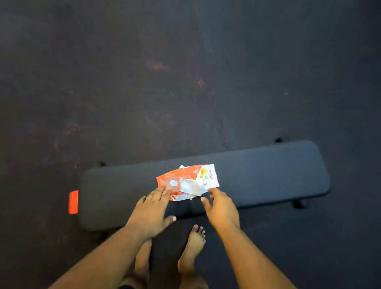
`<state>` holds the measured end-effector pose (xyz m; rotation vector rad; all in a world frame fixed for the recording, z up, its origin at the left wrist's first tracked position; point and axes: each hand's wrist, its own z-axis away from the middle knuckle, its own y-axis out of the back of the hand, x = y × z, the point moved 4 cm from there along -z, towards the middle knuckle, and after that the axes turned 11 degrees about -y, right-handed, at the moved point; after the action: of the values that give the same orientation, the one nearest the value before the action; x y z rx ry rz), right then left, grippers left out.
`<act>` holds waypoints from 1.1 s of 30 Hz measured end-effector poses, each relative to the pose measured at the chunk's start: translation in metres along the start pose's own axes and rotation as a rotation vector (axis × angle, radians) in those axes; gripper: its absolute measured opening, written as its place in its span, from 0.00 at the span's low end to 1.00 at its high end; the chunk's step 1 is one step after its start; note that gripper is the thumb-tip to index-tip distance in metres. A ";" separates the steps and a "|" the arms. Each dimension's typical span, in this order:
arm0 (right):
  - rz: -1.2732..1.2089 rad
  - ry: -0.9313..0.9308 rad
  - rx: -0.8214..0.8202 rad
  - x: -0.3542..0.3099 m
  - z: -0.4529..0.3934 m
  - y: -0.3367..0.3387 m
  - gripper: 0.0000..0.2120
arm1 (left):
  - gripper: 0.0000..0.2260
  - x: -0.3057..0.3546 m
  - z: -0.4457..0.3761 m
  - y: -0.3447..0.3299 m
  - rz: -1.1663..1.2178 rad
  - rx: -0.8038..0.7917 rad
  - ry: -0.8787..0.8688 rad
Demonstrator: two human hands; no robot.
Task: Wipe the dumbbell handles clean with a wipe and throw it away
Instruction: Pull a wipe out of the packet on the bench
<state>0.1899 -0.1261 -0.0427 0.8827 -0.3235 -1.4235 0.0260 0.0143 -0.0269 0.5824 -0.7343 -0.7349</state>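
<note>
An orange and white pack of wipes (190,180) lies crumpled on the black padded bench (262,172). My left hand (153,212) reaches over the bench, fingers straight, fingertips touching the pack's near left edge by its flap. My right hand (221,209) hovers at the pack's near right corner, fingers loosely spread, holding nothing. No dumbbell is in view.
The bench stands low on a dark rubber floor (145,72), with an orange tag (73,202) at its left end. My bare feet (191,249) stand on the floor just in front of the bench.
</note>
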 end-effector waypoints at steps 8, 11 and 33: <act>0.225 -0.008 -0.012 -0.019 -0.087 -0.053 0.20 | 0.38 -0.033 -0.086 -0.028 -0.196 -0.104 -0.090; 0.261 -0.007 0.030 -0.021 -0.090 -0.066 0.15 | 0.38 -0.041 -0.091 -0.035 -0.219 -0.132 -0.101; -0.967 -0.288 0.029 -0.030 0.135 0.088 0.05 | 0.10 0.102 0.017 0.105 1.121 0.062 -0.061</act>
<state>0.1567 -0.1512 0.1155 0.8928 -0.1191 -2.4567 0.1064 -0.0031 0.0949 0.1317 -0.9892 0.3127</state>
